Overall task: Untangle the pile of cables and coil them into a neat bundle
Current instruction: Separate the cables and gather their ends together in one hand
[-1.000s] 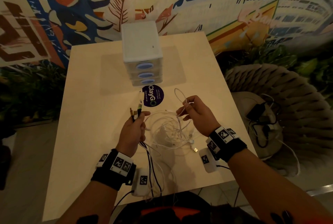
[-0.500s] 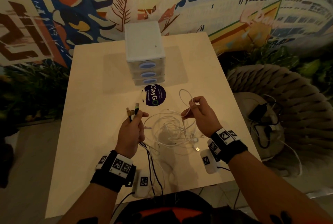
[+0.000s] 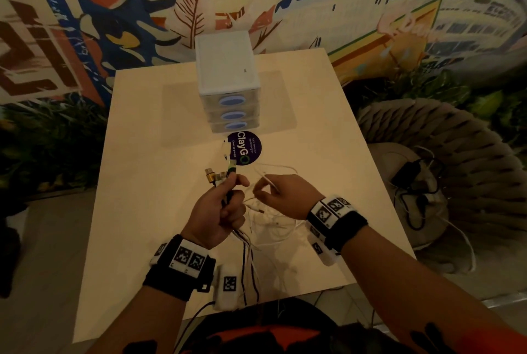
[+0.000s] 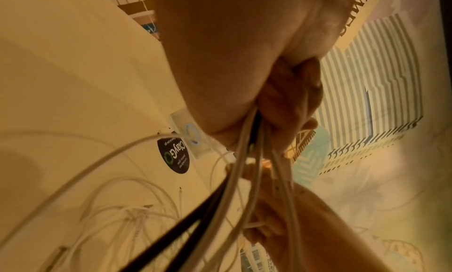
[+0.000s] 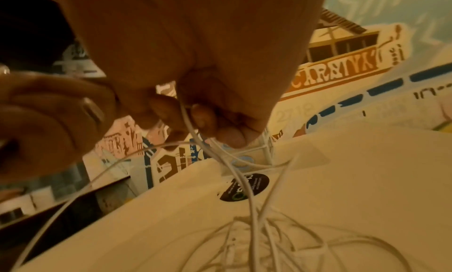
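Observation:
My left hand [image 3: 225, 205] grips a bunch of black and white cables [image 4: 247, 154] upright; their gold and green plug ends [image 3: 221, 172] stick out above the fist. Loose strands hang from the fist toward the table's near edge [image 3: 248, 268]. My right hand [image 3: 282, 197] is close beside the left and pinches a thin white cable [image 5: 193, 129] between thumb and fingertips. A tangle of white cables [image 3: 273, 222] lies on the cream table [image 3: 159, 182] under both hands.
A white three-drawer box [image 3: 228, 80] with blue handles stands mid-table, a round dark sticker [image 3: 245, 148] in front of it. To the right stands a woven chair [image 3: 445, 159] holding black chargers and cords [image 3: 413, 179]. A painted wall lies behind.
My right hand has moved left toward the left hand, carrying its white cable with it. The left hand keeps its grip on the bunch and has barely shifted.

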A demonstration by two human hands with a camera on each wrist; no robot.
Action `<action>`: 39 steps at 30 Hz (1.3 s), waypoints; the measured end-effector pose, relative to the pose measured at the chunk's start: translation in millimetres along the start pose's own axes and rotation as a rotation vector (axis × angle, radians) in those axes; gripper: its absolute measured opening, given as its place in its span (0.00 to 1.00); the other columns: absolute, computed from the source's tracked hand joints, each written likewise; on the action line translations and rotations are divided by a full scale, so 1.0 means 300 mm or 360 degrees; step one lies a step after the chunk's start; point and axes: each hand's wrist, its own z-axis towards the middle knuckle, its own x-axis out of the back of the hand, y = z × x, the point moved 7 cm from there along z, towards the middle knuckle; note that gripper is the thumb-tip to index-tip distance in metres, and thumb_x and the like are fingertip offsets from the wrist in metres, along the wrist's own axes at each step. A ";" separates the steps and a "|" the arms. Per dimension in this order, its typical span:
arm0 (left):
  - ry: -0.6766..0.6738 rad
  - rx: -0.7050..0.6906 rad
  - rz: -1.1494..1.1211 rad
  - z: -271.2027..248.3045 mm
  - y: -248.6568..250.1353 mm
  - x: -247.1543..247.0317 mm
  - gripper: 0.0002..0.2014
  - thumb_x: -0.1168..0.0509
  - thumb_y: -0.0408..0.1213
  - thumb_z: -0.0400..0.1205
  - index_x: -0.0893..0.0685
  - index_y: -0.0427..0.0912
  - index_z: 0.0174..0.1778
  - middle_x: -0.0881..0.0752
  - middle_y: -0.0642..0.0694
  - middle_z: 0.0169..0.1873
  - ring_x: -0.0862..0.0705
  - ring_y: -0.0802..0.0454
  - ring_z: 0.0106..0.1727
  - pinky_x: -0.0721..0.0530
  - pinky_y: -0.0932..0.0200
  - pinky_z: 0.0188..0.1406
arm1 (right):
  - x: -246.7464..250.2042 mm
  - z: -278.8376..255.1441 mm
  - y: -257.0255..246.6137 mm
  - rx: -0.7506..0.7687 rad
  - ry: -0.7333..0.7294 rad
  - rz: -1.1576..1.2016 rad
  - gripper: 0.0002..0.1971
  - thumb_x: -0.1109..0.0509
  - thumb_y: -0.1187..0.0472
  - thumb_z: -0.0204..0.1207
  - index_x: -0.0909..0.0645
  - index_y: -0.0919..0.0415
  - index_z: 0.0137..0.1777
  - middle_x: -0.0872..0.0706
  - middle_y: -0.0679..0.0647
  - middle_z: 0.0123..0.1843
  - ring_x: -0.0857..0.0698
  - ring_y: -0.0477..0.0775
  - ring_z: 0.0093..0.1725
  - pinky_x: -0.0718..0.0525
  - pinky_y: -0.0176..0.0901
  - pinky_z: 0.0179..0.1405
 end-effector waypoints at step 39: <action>0.0523 -0.0130 0.0469 -0.070 -0.032 0.023 0.09 0.36 0.45 0.89 0.17 0.43 0.54 0.37 0.52 0.27 0.42 0.58 0.22 0.41 0.62 0.18 | 0.010 -0.096 -0.139 0.0081 0.0345 0.0140 0.13 0.36 0.45 0.87 0.13 0.48 0.59 0.21 0.42 0.29 0.22 0.38 0.31 0.28 0.37 0.34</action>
